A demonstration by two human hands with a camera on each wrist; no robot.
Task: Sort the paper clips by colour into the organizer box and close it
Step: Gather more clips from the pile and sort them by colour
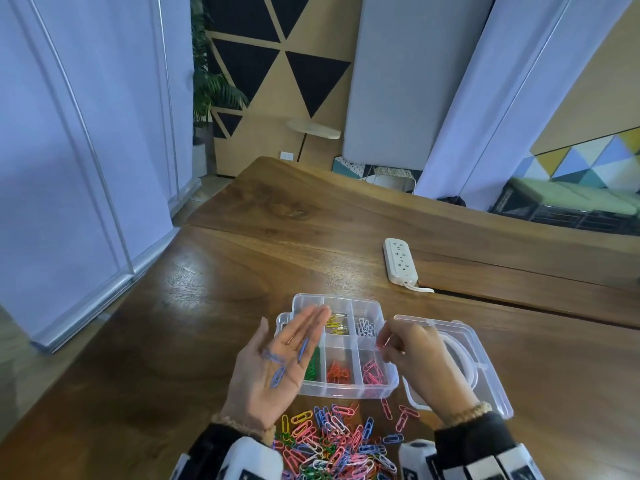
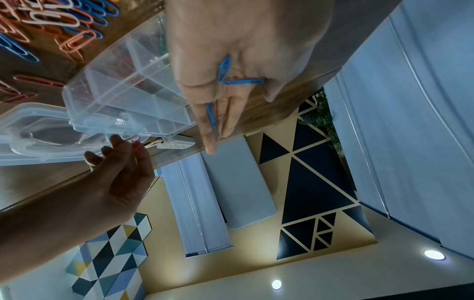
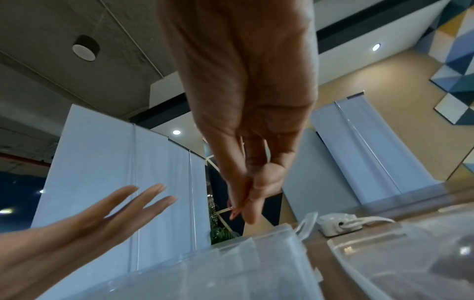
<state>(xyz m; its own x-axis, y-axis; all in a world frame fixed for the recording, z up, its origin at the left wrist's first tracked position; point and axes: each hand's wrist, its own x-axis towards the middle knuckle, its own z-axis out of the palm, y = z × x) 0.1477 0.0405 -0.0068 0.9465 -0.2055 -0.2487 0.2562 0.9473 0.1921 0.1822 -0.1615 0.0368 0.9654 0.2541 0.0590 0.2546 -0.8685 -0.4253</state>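
A clear organizer box (image 1: 372, 308) stands open on the wooden table, its compartments holding yellow (image 1: 334, 325), white (image 1: 365, 329), green (image 1: 313, 367), red (image 1: 337, 372) and pink clips (image 1: 374, 372). My left hand (image 1: 294, 329) lies palm up over the box's left side, fingers straight, with three blue clips (image 1: 278, 374) loose on the palm; the left wrist view shows the blue clips (image 2: 224, 69) too. My right hand (image 1: 382, 342) pinches one pink clip (image 3: 232, 215) above the pink compartment. A mixed pile of clips (image 1: 332, 441) lies in front of the box.
The box's clear lid (image 1: 485, 344) lies flat to the right of the box, under my right forearm. A white power strip (image 1: 400, 261) sits beyond it with its cord running into the table seam. White partition panels stand on the left.
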